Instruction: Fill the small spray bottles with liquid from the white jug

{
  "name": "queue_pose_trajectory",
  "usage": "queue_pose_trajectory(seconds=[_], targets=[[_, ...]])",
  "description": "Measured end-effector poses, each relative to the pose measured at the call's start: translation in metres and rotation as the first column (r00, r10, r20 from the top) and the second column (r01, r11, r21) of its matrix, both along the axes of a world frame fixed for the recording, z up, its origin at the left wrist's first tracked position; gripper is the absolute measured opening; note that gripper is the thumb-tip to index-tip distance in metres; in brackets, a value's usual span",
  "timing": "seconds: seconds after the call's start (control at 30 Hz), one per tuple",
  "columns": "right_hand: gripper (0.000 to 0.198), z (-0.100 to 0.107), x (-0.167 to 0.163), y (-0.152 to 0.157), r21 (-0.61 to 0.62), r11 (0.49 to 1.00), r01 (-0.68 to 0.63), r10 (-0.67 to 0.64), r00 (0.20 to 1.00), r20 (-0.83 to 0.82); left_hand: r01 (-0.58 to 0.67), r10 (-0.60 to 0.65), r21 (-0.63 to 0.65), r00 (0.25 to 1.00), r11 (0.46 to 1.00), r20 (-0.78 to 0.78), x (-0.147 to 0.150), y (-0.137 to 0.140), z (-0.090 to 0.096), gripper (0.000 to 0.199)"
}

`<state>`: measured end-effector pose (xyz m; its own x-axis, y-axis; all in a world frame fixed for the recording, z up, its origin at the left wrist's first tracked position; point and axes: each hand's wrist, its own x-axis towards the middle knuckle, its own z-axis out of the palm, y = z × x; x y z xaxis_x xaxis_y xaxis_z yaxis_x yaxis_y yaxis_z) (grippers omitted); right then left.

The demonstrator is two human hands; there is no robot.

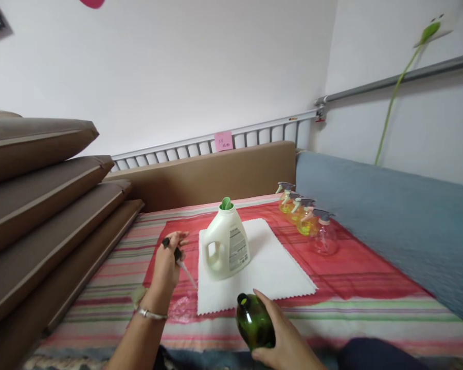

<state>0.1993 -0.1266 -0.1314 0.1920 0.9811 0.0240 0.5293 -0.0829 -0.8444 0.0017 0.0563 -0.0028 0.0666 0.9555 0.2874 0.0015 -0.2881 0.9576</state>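
My left hand [173, 252] is closed around a black pump head [177, 254], whose pale dip tube [188, 274] points down and to the right. A dark green bottle [254, 321], its neck open and tipped away from me, is gripped by my right hand [280, 331]. Between and beyond my hands stands a large pale jug [228, 246] with a side handle, a printed label and a green spout in its uncapped mouth. It rests on a white sheet with a zigzag edge [281, 262]. Neither hand touches the jug.
Several clear spray bottles [324, 237] stand in a row at the right, some holding yellow liquid. Beneath everything lie a red cloth [355, 262] and a striped cover [119, 267]. Stacked cushions [54, 205] rise at the left. A blue padded side [389, 221] borders the right.
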Motion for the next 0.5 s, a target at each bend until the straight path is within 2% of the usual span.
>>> queue_pose_trajectory(seconds=[0.07, 0.1, 0.17, 0.27, 0.5], targets=[[0.096, 0.006, -0.013, 0.002, -0.003, 0.998, -0.065, 0.065, 0.998, -0.01, 0.105, -0.094, -0.017, 0.942, 0.994, 0.321, -0.005, -0.02, 0.026, 0.034], [0.097, 0.009, -0.018, 0.002, -0.001, 0.996, -0.095, 0.095, 0.995, -0.012, 0.133, -0.116, -0.009, 0.898, 0.991, 0.424, -0.006, -0.031, 0.037, 0.032], [0.098, 0.016, -0.027, 0.003, 0.007, 0.99, -0.139, 0.14, 0.99, -0.01, 0.166, -0.149, 0.015, 0.838, 0.986, 0.525, -0.008, -0.049, 0.053, 0.031], [0.097, 0.029, -0.036, 0.003, 0.021, 0.985, -0.171, 0.171, 0.985, 0.003, 0.192, -0.179, 0.035, 0.815, 0.981, 0.55, -0.005, -0.067, 0.062, 0.031], [0.098, 0.054, -0.047, 0.0, 0.039, 0.985, -0.169, 0.169, 0.986, -0.005, 0.266, -0.25, 0.045, 0.821, 0.963, 0.514, 0.009, -0.084, 0.053, 0.029]])
